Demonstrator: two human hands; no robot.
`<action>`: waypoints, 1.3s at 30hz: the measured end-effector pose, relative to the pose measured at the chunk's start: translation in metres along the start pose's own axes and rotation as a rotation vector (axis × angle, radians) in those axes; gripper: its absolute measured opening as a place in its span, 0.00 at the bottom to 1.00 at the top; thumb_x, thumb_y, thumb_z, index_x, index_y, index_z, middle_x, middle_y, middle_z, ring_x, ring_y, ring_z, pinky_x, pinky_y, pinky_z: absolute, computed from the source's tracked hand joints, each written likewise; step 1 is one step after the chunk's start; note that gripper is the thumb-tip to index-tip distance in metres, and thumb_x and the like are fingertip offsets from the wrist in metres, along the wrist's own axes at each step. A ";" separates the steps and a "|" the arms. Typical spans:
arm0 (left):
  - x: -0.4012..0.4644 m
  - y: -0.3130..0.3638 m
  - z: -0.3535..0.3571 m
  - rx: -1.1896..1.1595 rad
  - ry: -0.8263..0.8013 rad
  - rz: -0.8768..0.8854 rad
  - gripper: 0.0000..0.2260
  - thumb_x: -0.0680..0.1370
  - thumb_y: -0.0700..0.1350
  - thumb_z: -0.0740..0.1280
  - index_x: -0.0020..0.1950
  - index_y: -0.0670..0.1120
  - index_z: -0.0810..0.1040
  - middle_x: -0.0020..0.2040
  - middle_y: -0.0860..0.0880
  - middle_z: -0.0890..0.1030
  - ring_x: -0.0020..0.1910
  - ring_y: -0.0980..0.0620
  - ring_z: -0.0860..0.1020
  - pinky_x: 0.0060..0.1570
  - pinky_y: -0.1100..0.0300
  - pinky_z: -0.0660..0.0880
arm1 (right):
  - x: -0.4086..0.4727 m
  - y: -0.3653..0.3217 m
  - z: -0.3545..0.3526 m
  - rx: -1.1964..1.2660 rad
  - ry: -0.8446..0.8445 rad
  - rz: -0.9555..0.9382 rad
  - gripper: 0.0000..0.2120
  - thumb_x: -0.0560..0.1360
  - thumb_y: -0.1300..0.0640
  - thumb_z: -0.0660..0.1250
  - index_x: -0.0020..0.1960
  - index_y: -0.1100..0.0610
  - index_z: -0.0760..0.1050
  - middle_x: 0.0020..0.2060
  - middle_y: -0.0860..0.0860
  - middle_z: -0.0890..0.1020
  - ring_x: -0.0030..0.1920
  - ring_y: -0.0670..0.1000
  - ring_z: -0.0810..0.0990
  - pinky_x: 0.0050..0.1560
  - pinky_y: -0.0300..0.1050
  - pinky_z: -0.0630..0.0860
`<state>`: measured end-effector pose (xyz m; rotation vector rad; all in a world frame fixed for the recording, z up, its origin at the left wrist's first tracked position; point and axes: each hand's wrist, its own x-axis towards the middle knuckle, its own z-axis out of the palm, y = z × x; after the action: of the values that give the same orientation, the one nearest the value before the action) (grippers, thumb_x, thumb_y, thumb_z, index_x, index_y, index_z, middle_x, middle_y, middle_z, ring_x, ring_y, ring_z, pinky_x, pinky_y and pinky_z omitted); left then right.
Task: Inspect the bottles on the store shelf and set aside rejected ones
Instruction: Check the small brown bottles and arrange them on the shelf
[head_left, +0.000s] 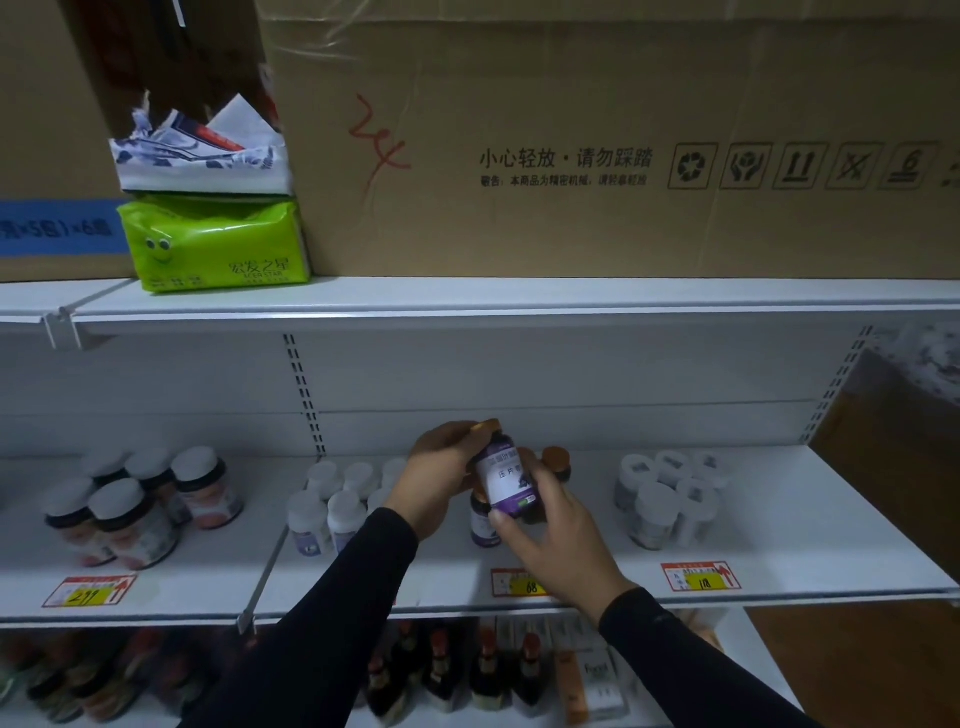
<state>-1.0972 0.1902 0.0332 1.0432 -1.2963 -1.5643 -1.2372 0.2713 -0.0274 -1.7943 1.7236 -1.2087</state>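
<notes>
The purple-labelled bottle (508, 480), dark glass with an orange cap, is held tilted above the middle shelf (779, 551). The left hand (441, 475) curls round its cap end; the right hand (556, 535) grips its base, thumb pressing the glossy label.

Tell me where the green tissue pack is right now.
In the head view, the green plastic tissue pack sits on the upper white shelf at the left, under a crumpled blue-and-white pack and beside the large brown cardboard box.
</notes>
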 end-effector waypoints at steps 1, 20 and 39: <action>-0.001 0.001 0.001 -0.018 0.010 -0.004 0.08 0.78 0.44 0.68 0.55 0.44 0.82 0.51 0.44 0.85 0.48 0.47 0.83 0.47 0.56 0.78 | 0.000 -0.002 0.000 -0.004 0.012 0.003 0.33 0.72 0.39 0.69 0.73 0.47 0.62 0.62 0.46 0.74 0.61 0.45 0.75 0.61 0.45 0.75; -0.004 -0.003 -0.002 -0.027 0.067 0.008 0.12 0.77 0.47 0.70 0.54 0.40 0.81 0.50 0.41 0.84 0.48 0.45 0.82 0.46 0.56 0.80 | -0.001 -0.005 0.005 0.032 0.045 -0.004 0.29 0.72 0.46 0.72 0.69 0.46 0.66 0.59 0.44 0.69 0.58 0.44 0.75 0.61 0.46 0.76; -0.006 0.008 -0.005 -0.010 0.008 0.049 0.08 0.79 0.46 0.67 0.56 0.45 0.80 0.52 0.47 0.85 0.52 0.47 0.83 0.53 0.51 0.79 | 0.004 0.004 0.005 0.241 0.071 0.125 0.27 0.74 0.39 0.66 0.70 0.46 0.67 0.58 0.44 0.80 0.57 0.43 0.80 0.57 0.50 0.79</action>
<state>-1.0903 0.1936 0.0415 1.0038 -1.2980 -1.5269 -1.2359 0.2654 -0.0324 -1.4989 1.6221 -1.3761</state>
